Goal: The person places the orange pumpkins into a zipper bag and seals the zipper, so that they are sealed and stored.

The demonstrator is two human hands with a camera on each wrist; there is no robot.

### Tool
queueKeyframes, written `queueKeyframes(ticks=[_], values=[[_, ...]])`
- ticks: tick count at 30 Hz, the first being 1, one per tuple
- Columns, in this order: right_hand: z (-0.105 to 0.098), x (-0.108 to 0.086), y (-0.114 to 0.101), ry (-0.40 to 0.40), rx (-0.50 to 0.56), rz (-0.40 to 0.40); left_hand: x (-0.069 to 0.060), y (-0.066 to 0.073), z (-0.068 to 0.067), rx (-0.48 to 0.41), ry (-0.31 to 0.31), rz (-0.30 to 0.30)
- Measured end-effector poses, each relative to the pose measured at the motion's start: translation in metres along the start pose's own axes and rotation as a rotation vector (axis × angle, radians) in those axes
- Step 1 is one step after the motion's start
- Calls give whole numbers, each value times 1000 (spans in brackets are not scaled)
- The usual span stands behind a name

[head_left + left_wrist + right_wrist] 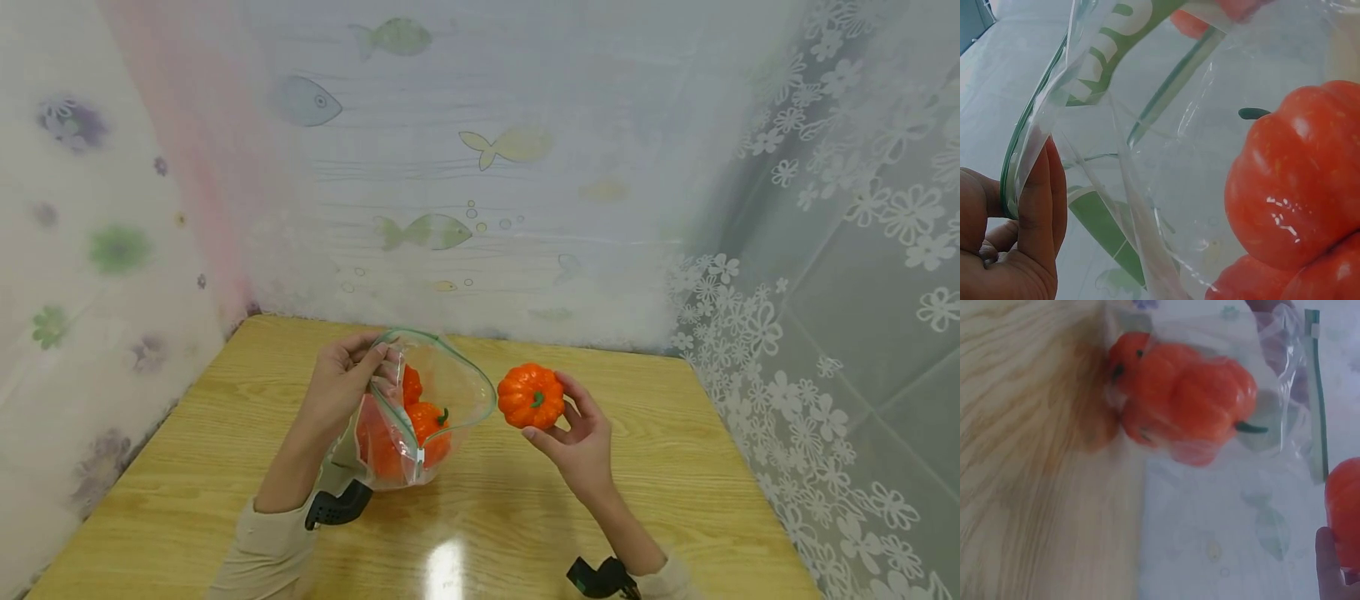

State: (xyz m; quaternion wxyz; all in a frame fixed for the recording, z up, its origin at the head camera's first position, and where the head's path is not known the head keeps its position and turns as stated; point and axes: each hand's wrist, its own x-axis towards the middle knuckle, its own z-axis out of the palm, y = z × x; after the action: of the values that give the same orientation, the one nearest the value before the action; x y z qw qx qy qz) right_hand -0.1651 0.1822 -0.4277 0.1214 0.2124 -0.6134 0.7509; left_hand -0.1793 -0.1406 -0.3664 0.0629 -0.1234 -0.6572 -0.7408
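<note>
A clear zip bag with a green-edged mouth stands on the table, its mouth spread wide. Inside it lie several orange pumpkins, also seen through the plastic in the right wrist view. My left hand pinches the bag's rim at its left side; in the left wrist view the thumb and fingers hold the green edge. Just right of the bag mouth, my right hand holds one orange pumpkin with a green stem between thumb and fingers, apart from the bag.
The wooden table runs back to a curtain printed with fish. Flower-patterned sheets hang on the left and right. A dark camera mount sits at each wrist.
</note>
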Motion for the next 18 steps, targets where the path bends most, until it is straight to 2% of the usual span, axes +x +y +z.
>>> queueKeyframes(ticks=[3, 9, 18], values=[[10, -3, -6, -20, 14, -30, 0, 0, 0, -3, -4, 6], [28, -7, -13, -82, -47, -64, 0, -1, 0, 0, -3, 9], [52, -5, -7, -179, -39, -107, 0, -2, 0, -10, -8, -7]])
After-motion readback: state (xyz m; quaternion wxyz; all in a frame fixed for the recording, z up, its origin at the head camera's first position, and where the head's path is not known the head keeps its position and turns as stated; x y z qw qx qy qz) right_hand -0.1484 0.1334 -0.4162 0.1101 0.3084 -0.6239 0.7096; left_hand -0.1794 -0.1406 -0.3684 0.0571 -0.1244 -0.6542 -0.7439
